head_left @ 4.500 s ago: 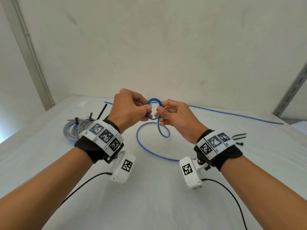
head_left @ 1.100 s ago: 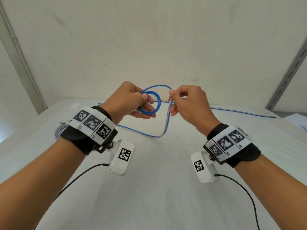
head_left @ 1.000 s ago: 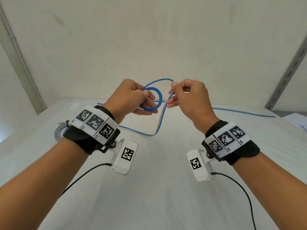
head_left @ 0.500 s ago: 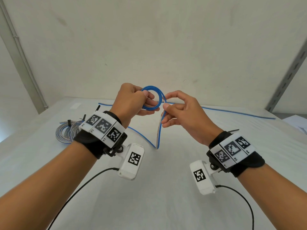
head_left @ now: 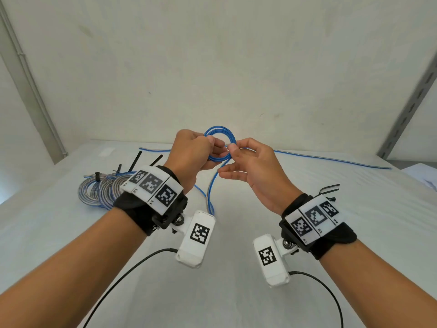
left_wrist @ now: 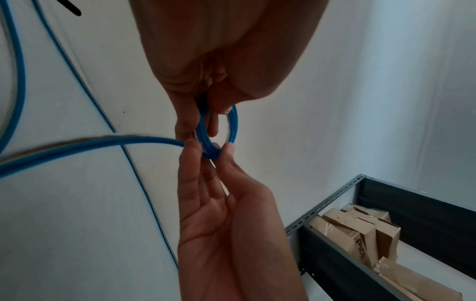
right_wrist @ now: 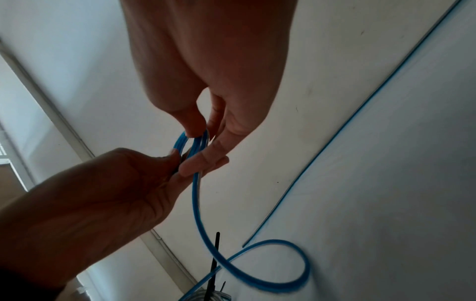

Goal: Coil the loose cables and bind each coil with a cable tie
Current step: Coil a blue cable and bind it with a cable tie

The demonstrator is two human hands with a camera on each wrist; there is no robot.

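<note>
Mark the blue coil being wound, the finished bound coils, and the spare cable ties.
blue coil [head_left: 220, 132]: head view, top arc of the loop.
bound coils [head_left: 91, 194]: head view, leftmost coil's windings.
spare cable ties [head_left: 329, 187]: head view, middle of the black straps.

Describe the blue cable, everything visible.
The blue cable is thin, with a blue plastic-looking jacket that shows a pale silvery stripe along it. Part is wound into a small coil of several turns, held up above the table. The left hand grips the coil's near side; the right hand pinches the strand where it joins the coil. From there the cable drops to the table, loops, and runs straight along the far edge to the right. No tie binds it yet.
</note>
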